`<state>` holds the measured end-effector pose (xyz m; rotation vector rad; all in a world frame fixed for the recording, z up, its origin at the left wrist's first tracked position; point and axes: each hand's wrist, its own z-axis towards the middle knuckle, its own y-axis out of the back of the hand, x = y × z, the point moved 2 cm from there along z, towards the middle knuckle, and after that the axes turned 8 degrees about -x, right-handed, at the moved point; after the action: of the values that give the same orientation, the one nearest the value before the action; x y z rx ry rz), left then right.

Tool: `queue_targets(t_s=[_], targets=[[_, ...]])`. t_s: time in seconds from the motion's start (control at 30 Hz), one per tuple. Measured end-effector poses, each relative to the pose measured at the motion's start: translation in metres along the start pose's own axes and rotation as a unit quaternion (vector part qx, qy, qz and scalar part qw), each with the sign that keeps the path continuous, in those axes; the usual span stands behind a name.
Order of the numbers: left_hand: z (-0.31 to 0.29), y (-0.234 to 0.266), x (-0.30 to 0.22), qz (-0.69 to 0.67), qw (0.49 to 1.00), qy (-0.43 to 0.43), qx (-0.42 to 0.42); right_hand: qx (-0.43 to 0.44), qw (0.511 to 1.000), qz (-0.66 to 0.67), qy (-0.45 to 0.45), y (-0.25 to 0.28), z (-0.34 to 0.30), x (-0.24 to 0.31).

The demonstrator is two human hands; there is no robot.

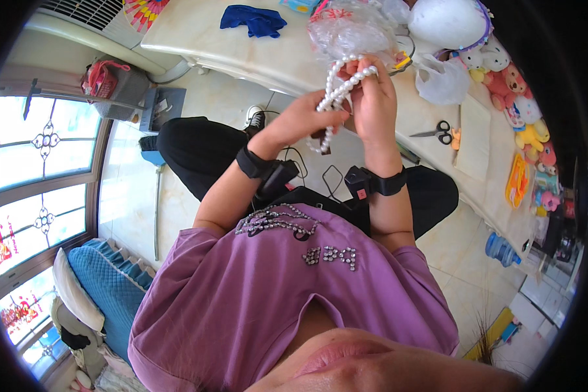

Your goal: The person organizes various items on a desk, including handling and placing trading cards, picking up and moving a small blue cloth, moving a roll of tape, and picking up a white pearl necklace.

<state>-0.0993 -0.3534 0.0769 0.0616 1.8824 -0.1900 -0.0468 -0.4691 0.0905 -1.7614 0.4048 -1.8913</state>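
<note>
A looped string of white pearl beads hangs between my two hands, over the near edge of the table. My left hand is closed on its lower part, thumb and fingers pinching the strand. Higher up, my right hand grips the upper loops with bent fingers. Some beads dangle below my left hand beside a small dark piece whose kind I cannot make out. Just beyond my right hand lies a clear plastic bag. Black-handled scissors rest on the table to the right.
The pale table curves across the front and right. On it are a dark blue cloth, a white plastic bag, a cream sheet, plush toys and an orange item. A blue water jug stands on the floor.
</note>
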Motion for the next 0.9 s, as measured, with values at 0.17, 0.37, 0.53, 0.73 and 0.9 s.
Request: queue_targets(t_s=[0.17,0.37,0.53,0.73,0.9], targets=[[0.008,0.033,-0.006,-0.266,0.962,-0.048,-0.044,0.043,0.984,-0.161,0.060,0.014,-0.007,-0.008],[0.031,0.043,0.006,-0.499,0.866,-0.022,0.000,0.077,0.928,-0.307,0.198,0.001,-0.017,-0.052],[0.030,0.057,-0.002,-0.421,0.889,-0.133,-0.117,0.124,0.974,-0.169,-0.089,-0.032,-0.020,-0.046],[0.041,0.080,-0.021,-0.418,0.869,-0.166,-0.209,0.115,0.922,-0.366,0.056,-0.067,0.017,-0.055],[0.062,0.126,-0.029,-0.392,0.893,-0.159,-0.155,0.156,0.888,-0.432,0.019,-0.103,0.075,-0.052]])
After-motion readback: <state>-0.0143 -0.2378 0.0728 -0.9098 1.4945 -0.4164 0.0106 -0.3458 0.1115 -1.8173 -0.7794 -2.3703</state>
